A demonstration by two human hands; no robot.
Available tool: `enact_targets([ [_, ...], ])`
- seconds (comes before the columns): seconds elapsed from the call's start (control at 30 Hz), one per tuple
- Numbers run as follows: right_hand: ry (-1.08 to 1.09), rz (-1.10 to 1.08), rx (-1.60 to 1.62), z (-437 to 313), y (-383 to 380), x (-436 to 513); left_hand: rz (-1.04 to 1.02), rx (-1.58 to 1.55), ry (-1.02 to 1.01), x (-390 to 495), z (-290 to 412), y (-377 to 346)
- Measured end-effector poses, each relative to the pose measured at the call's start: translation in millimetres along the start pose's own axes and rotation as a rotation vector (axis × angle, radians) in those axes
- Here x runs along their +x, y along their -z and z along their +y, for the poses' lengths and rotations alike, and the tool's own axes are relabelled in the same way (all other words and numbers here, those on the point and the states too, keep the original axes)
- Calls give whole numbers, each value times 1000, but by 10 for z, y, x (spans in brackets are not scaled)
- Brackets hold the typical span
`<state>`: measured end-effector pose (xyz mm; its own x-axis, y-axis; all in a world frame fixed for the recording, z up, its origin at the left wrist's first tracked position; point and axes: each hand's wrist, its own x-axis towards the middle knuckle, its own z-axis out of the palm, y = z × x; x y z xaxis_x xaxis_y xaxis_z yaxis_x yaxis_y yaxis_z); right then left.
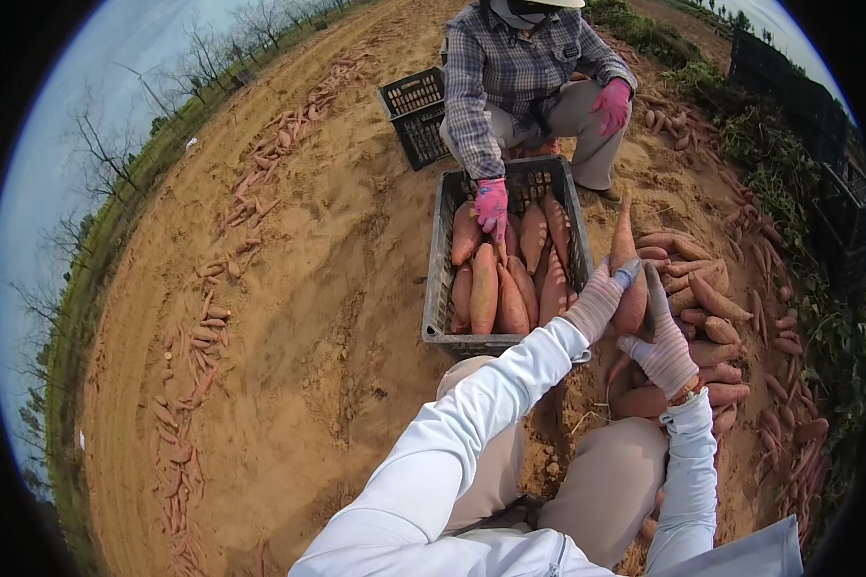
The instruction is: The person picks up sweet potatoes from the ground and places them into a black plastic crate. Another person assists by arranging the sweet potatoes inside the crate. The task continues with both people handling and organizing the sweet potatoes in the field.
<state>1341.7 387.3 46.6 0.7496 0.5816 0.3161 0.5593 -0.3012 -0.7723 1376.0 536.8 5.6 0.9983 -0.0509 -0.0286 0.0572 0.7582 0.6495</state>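
Between my two gloved hands a large sweet potato [629, 292] is held nearly upright, its thin tip pointing away from me. My left hand [600, 297], in a striped knit glove, grips its left side. At its lower right, my right hand [662, 350] rests against it with thumb and fingers spread around the blunt end. Just left of my hands stands a black plastic crate [434, 288] holding several sweet potatoes [484, 288] laid lengthwise. A pile of sweet potatoes [718, 297] lies on the soil beyond and beside my right hand, which partly hides it.
Across the crate squats a co-worker, one pink-gloved hand [492, 205] inside it and the other [612, 107] at the knee. Black crates [415, 115] stand behind. Rows of sweet potatoes [180, 454] line the sandy ground [296, 346]. Green vines [772, 159] run along the right.
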Motion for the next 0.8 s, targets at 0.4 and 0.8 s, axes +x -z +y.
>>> enact_targets([
  [0.4, -768, 510, 90, 1499, -90, -2198, 911, 1727, 101, -761, 1386, 1990],
  [0.8, -1220, 738, -321, 1703, -728, -4399, 419, 2504, 353, -708, 1015, 2780],
])
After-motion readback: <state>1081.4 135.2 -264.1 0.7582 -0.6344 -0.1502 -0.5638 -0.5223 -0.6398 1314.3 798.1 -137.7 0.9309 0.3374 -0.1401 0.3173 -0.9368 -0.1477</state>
